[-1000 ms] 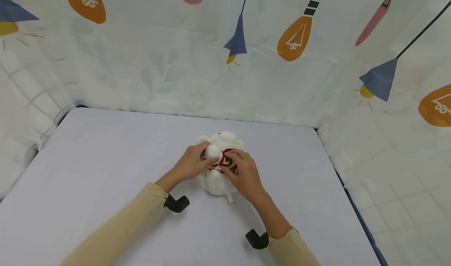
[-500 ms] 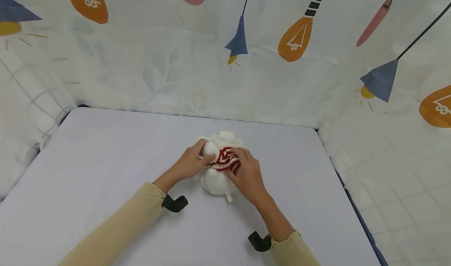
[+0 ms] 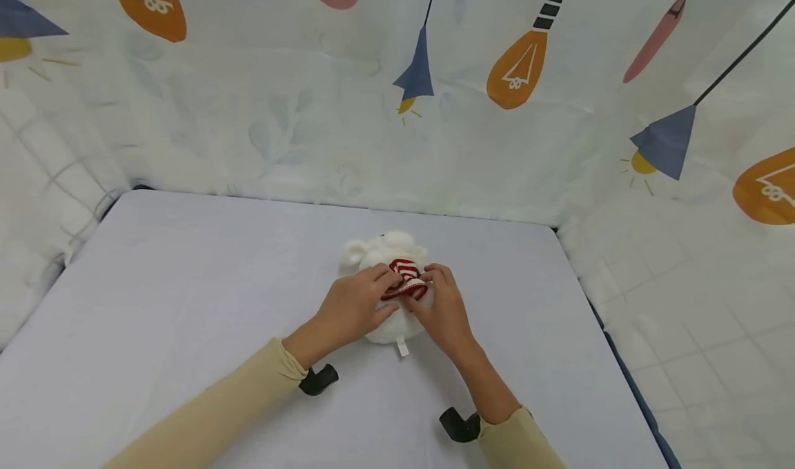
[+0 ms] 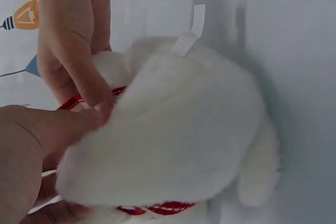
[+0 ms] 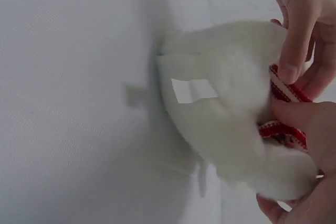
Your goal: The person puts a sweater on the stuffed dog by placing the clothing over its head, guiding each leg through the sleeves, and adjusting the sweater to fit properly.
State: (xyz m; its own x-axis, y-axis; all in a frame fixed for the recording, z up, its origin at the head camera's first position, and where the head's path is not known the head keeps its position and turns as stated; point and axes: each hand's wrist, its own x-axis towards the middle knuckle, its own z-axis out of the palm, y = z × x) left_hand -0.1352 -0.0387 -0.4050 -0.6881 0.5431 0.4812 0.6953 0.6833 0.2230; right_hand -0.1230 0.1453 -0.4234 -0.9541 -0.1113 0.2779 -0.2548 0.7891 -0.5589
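A white plush toy [image 3: 380, 250], round-eared and with a fabric tag [image 3: 402, 347] at its lower end, lies on the table. Around its middle is a red-and-white striped knit garment [image 3: 405, 270], bunched up. My left hand [image 3: 352, 308] is over the toy's left side, its thumb and fingers pinching the knit's edge [image 5: 286, 88]. From the right, my right hand [image 3: 446, 317] holds the garment's other side, thumb at the hem. In the left wrist view the toy's white body [image 4: 173, 124] hides part of the fingers of both hands.
A white cloth covers the table [image 3: 205, 269]. Behind it hangs a pale curtain [image 3: 348, 124] printed with lamps and bulbs. Black curved pieces [image 3: 319, 379] stick out at both wrists, below beige sleeves [image 3: 217, 407].
My left hand has left the toy's white rounded limb and moved right and down onto the striped knit. The knit's stripes have spread into view; my right hand stays at its right side.
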